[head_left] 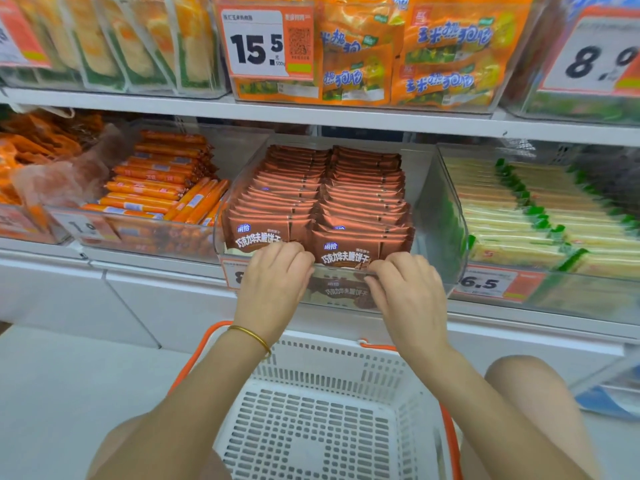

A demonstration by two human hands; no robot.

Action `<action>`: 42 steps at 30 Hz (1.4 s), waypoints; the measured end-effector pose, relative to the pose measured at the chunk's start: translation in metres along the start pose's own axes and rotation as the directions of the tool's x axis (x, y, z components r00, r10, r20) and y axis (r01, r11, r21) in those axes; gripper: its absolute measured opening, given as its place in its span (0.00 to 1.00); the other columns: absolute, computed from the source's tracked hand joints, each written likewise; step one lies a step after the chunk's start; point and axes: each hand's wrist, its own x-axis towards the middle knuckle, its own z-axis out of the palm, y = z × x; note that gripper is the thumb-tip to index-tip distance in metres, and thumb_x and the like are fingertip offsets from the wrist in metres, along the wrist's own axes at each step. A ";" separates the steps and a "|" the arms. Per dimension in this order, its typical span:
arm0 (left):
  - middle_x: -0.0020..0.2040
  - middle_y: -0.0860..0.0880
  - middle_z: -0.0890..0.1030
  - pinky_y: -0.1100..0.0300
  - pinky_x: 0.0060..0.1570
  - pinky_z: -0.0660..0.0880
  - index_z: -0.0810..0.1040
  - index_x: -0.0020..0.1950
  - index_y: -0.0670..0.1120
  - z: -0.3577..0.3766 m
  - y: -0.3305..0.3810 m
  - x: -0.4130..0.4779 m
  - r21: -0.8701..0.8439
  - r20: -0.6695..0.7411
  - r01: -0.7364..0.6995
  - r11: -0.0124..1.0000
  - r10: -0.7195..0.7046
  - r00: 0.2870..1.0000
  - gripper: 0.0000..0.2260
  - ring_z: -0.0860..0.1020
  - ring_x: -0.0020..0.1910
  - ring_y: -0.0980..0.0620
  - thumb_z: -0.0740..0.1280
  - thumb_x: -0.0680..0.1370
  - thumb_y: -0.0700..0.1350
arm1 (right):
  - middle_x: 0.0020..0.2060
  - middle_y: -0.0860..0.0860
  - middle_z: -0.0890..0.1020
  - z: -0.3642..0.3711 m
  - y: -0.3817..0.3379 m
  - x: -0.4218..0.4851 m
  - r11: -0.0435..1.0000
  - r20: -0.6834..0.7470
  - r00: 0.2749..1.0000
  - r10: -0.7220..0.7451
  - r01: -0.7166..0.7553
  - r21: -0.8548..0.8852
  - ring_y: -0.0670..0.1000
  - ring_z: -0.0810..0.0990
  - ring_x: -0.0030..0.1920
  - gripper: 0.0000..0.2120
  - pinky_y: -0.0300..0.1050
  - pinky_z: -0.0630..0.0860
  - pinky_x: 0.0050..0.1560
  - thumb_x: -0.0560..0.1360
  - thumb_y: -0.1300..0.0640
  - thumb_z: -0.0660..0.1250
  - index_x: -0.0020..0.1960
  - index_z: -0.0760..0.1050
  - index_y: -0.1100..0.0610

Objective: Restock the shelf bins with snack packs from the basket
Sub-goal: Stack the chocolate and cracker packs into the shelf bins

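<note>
I see brown snack packs (322, 202) upright in two packed rows inside the clear shelf bin (436, 209); the white basket (346, 362) sits on the floor below.

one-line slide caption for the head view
Left hand and right hand grip the front rim of a clear bin full of brown snack packs, above a white basket.

A shop: price tags (256, 43) front stocked shelf bins (433, 202).
</note>
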 end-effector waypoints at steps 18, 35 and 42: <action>0.41 0.47 0.78 0.58 0.41 0.62 0.78 0.44 0.44 0.004 0.001 0.009 -0.191 -0.004 0.130 0.973 -0.133 0.991 0.09 0.68 0.44 0.49 0.67 0.67 0.33 | 0.40 0.53 0.78 0.014 -0.002 0.008 0.970 -0.068 0.985 0.157 -0.140 0.201 0.51 0.67 0.43 0.04 0.48 0.71 0.40 0.70 0.63 0.64 0.43 0.78 0.59; 0.40 0.47 0.77 0.57 0.40 0.61 0.77 0.43 0.45 0.028 -0.009 0.038 -0.182 0.031 0.158 0.971 -0.155 0.987 0.13 0.66 0.43 0.49 0.70 0.66 0.29 | 0.41 0.54 0.78 0.033 0.013 0.032 0.961 -0.056 0.982 0.180 -0.164 0.225 0.51 0.65 0.44 0.04 0.45 0.64 0.42 0.70 0.63 0.64 0.43 0.77 0.60; 0.39 0.47 0.77 0.58 0.39 0.59 0.77 0.42 0.45 0.026 -0.008 0.043 -0.157 0.054 0.177 0.972 -0.171 0.984 0.12 0.71 0.40 0.45 0.70 0.66 0.29 | 0.42 0.53 0.78 0.034 0.013 0.035 0.958 -0.034 0.980 0.197 -0.185 0.219 0.55 0.70 0.43 0.05 0.47 0.68 0.42 0.71 0.62 0.62 0.43 0.77 0.60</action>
